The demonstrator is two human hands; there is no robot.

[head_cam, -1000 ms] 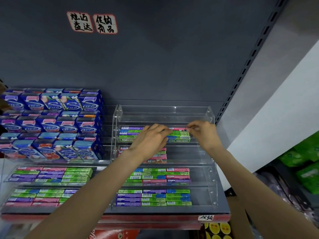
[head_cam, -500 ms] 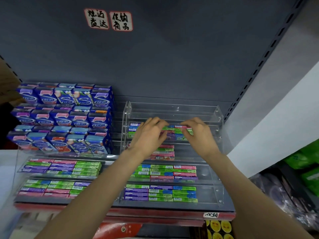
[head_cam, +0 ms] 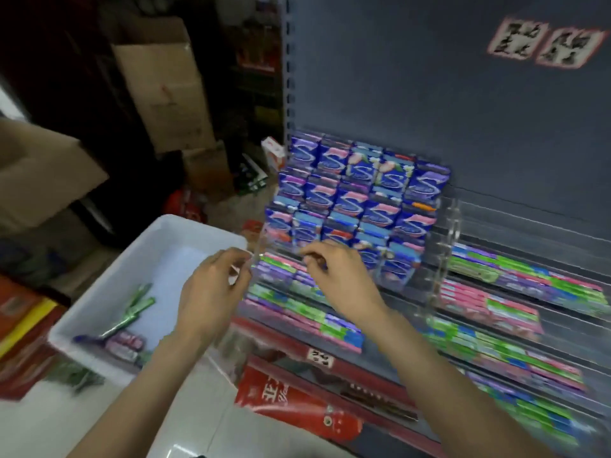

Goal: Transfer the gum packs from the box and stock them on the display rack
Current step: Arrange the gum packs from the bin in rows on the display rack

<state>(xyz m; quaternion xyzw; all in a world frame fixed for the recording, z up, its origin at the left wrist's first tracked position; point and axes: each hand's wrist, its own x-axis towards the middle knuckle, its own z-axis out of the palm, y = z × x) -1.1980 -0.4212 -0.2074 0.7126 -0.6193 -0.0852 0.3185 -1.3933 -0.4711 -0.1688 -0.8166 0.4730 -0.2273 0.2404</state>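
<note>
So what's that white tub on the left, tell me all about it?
The white tub is a shallow rectangular bin, plastic by its look, open-topped with rounded corners. It sits tilted in view, left of the display rack. Only a few gum packs lie at its near end, green and purple. Neither hand touches it.

The whole frame is smeared by motion blur, strongest at the right edge and lower right, where the rows of gum packs point(head_cam: 515, 328) run into streaks of colour. The two signs point(head_cam: 542, 44) at upper right are too blurred to read. Light is soft and even on the lower half; the white box point(head_cam: 195, 236) at centre left is the brightest surface, and pale reflections show on the glossy floor point(head_cam: 185, 434) at the bottom. The upper left falls into deep shadow, with only the cardboard cartons point(head_cam: 165, 94) dimly lit. Wide-angle distortion tilts the shelf upright point(head_cam: 288, 77). Both hands are soft-edged, their fingers indistinct.
</note>
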